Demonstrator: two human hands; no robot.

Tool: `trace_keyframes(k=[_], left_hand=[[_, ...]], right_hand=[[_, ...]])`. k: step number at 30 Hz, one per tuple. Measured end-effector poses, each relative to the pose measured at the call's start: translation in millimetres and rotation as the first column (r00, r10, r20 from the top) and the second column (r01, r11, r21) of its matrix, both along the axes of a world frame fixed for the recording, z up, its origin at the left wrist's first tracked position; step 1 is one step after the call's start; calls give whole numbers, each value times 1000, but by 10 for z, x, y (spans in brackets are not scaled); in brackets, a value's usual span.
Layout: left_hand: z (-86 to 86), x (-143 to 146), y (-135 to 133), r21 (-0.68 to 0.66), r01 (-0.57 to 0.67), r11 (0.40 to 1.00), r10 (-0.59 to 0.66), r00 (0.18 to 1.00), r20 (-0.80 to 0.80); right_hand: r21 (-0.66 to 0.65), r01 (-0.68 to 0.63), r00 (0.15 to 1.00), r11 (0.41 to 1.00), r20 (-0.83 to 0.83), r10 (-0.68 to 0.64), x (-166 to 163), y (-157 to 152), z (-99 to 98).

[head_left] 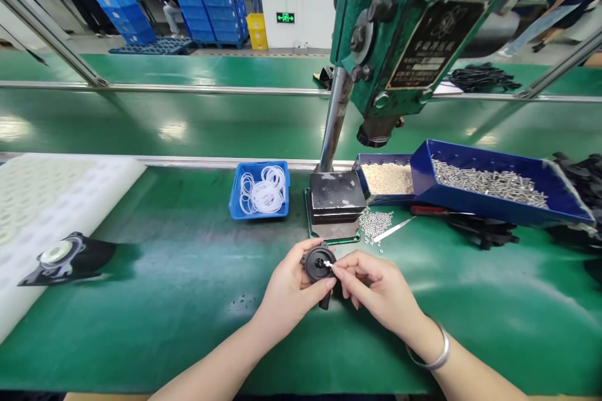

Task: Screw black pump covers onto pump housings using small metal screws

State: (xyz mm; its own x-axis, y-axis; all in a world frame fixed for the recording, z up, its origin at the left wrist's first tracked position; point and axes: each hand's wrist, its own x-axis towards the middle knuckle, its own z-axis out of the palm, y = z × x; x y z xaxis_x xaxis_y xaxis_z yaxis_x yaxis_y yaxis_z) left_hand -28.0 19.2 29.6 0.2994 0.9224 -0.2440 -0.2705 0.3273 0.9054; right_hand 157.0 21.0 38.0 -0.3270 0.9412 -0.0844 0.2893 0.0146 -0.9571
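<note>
My left hand (292, 288) is closed round a round black plastic housing (312, 270), its open face turned up and a short spout pointing toward me. Between thumb and forefinger, my right hand (371, 282) pinches a small white plastic piece (328, 264) over the middle of the housing. Whether the piece touches the housing I cannot tell. Just beyond my hands stands the black block (336, 191) on the base of a green press (404, 31). Small metal nuts (376, 223) lie loose beside that base, with pointed tweezers (394, 229) among them.
A blue bin of white rings (264, 193) stands left of the press. On the right are a bin of cream-coloured small parts (388, 178) and a bin of metal screws (489, 183). A black part (70, 257) rests on white foam at left. The press head overhangs the bench.
</note>
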Motion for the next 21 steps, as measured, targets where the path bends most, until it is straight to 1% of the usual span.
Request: trace_keyframes(k=[3, 5, 8, 10, 12, 13, 15, 17, 18, 19, 20, 21], left_hand=[[0, -7, -19, 21, 5, 1000, -4, 998, -56], [-11, -17, -36, 62, 17, 998, -8, 991, -136], [-53, -34, -61, 189, 54, 980, 7, 952, -306], [-92, -47, -73, 302, 93, 949, 51, 897, -438], [-134, -58, -80, 436, 163, 885, 133, 809, -573], [-155, -62, -82, 505, 214, 837, 186, 755, -628], [-194, -66, -86, 615, 326, 718, 292, 662, -691], [-229, -64, -90, 674, 401, 620, 368, 611, -701], [-244, -61, -91, 689, 421, 590, 393, 596, -700], [-256, -56, -92, 697, 432, 573, 409, 586, -699], [-266, -51, -91, 699, 436, 567, 419, 578, -700], [-271, -45, -88, 696, 437, 569, 421, 573, -703]], right_hand=[[155, -7, 997, 988, 76, -5, -9, -11, 2], [261, -27, 991, 965, 133, -8, -16, -17, -8], [396, -71, 974, 916, 226, -22, -17, -32, -37], [474, -117, 951, 873, 307, -40, -11, -48, -55], [539, -171, 919, 825, 388, -63, -6, -73, -63], [570, -197, 902, 798, 424, -79, -5, -90, -64], [628, -268, 861, 731, 497, -112, -6, -133, -61], [666, -355, 806, 656, 574, -146, -12, -179, -68], [673, -395, 781, 625, 605, -158, -17, -197, -77], [673, -419, 766, 609, 622, -160, -24, -208, -92], [671, -414, 772, 615, 617, -154, -32, -209, -109], [663, -374, 800, 649, 584, -136, -41, -200, -127]])
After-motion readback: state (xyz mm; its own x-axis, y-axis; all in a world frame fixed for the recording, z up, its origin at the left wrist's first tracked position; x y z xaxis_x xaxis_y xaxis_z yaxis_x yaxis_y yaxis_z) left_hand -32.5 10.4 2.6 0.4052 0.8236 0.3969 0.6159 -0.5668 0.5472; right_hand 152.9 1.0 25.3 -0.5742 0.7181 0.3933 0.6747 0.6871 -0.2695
